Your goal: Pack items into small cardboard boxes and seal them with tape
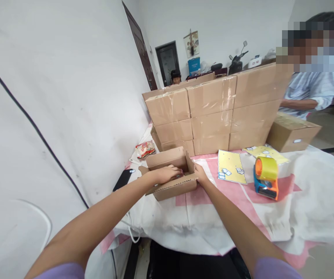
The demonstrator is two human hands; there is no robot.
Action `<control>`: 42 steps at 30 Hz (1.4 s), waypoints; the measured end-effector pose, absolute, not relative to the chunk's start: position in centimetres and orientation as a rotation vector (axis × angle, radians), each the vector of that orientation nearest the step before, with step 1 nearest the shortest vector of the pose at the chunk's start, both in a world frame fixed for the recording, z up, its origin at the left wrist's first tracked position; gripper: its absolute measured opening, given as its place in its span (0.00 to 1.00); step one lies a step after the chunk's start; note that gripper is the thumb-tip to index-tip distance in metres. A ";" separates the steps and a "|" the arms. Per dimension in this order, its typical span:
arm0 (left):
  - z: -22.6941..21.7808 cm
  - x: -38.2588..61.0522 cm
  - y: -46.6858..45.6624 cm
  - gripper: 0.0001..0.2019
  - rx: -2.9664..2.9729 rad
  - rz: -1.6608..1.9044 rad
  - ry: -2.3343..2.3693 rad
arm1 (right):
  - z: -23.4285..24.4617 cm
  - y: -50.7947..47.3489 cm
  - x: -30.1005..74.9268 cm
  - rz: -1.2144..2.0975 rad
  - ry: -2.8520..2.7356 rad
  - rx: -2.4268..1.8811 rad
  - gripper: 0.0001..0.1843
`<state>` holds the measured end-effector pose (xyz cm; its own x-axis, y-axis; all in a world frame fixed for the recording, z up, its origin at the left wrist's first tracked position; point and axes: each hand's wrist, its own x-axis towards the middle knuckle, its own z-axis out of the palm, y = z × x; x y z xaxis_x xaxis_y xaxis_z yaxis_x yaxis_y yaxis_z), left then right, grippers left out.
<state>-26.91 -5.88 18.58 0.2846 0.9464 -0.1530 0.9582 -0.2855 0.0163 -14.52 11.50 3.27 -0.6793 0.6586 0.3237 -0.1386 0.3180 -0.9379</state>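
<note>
The cardboard box (pixel 176 190) surrounds the left grip (pixel 167 174) — half-curled inside, any hold hidden — while the right grip (pixel 201 174) clasps its right end. It's plain brown, open-topped.

We count nine carton faces (pixel 210 112) in the far stack, three by three. One open box (pixel 177 191) near, one closed box (pixel 293 135) far right. Two yellow sheets (pixel 231 164) and one tape dispenser (pixel 265 176), right. One packet (pixel 145 149), left. Two hands: left hand (pixel 169 174), right hand (pixel 201 175). Two other people (pixel 315 91).
</note>
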 end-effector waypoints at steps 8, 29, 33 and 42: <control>17.3 -28.5 -6.3 0.22 2.119 0.014 1.923 | 2.9 11.7 -14.8 1.438 -1.859 -0.444 0.12; 18.3 -27.3 -6.2 0.28 2.068 0.100 1.948 | 2.6 11.7 -14.8 1.431 -1.854 -0.432 0.12; 18.6 -27.1 -6.2 0.25 2.089 0.095 1.942 | 2.5 11.8 -14.8 1.427 -1.851 -0.421 0.12; 18.5 -26.0 -5.5 0.22 2.155 0.149 1.986 | 2.3 12.0 -15.1 1.412 -1.841 -0.379 0.10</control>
